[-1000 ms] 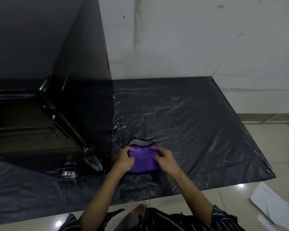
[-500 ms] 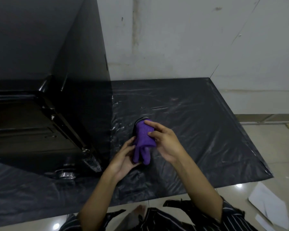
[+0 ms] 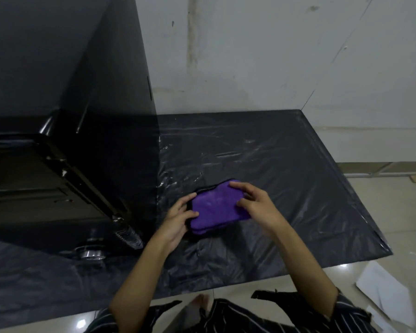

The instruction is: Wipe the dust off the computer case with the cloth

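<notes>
A folded purple cloth is held flat between both hands, just above the black plastic sheet. My left hand grips its left edge, thumb on top and fingers underneath. My right hand pinches its right edge with fingers curled over the top. The black computer case stands to the left, its open side facing me and its tall dark panel a short way left of the cloth. Neither hand touches the case.
The plastic sheet covers the floor up to the pale wall behind. A round metal foot shows under the case's near corner. White paper sheets lie on the tiled floor at the lower right. My striped trousers fill the bottom edge.
The cloth was pressed on the sheet, then lifted and stood on edge between my hands. Now it is turned flat again, purple face up, held by both ends.
</notes>
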